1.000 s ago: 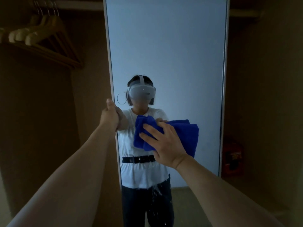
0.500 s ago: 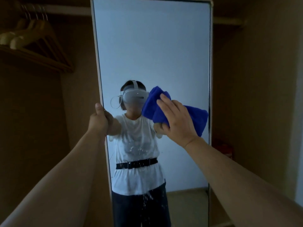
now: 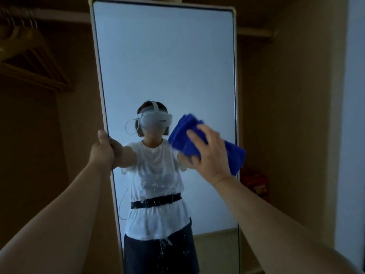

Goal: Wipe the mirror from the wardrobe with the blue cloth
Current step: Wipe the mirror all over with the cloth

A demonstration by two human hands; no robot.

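A tall mirror with a pale frame stands upright inside a dim wardrobe. My left hand grips its left edge at mid height, thumb on the front of the frame. My right hand presses a folded blue cloth flat against the glass near the right edge, fingers spread over it. Wet streaks and droplets show on the lower glass. The mirror reflects a person wearing a headset.
Wooden hangers hang on a rail at the upper left. A red object sits low behind the mirror's right side. The wardrobe's brown wall closes in on the right.
My right hand has carried the blue cloth up and to the right across the glass. My left hand keeps its hold on the frame. The view has tilted up, showing the mirror's top.
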